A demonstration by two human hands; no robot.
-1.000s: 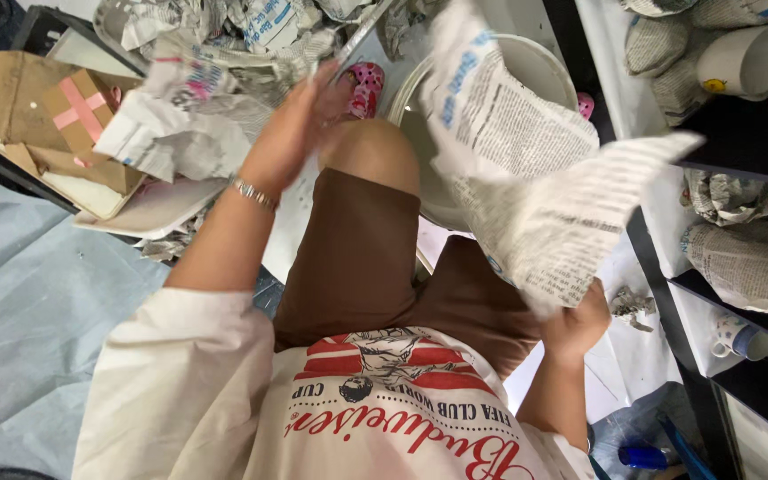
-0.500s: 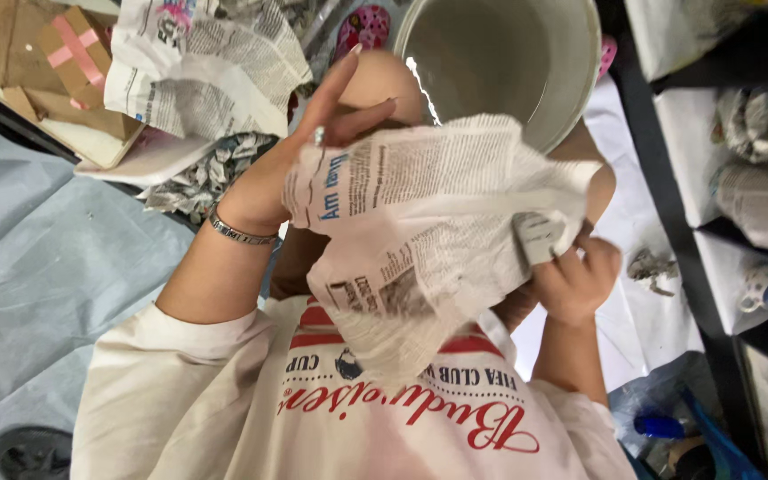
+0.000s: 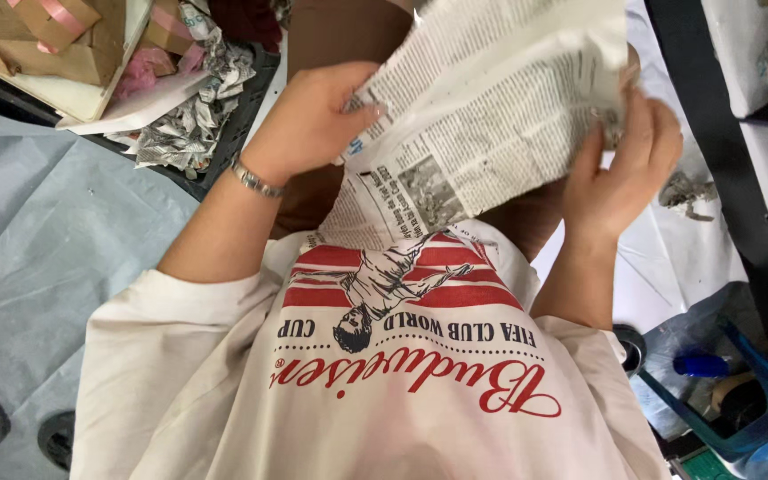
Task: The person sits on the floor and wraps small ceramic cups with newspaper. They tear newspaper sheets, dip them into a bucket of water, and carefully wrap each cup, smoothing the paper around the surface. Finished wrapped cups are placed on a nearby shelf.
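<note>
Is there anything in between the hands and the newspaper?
No, nothing visible. The left hand lies right on the newspaper sheet with its fingers on the printed side, and the right hand grips the sheet's other edge. Both touch the paper directly.

I hold the newspaper sheet (image 3: 500, 124) above my lap, my left hand (image 3: 313, 124) on its left edge and my right hand (image 3: 624, 169) on its right edge, fingers (image 3: 362, 114) lying over the paper. To my left, beyond the hand, a tray (image 3: 224, 151) on the floor sheet (image 3: 37, 267) carries crumpled newspaper (image 3: 193, 120) and a cardboard box (image 3: 55, 40). To my right stands a shelf frame (image 3: 722, 169), with a bottle (image 3: 704, 364) low beside it.
</note>
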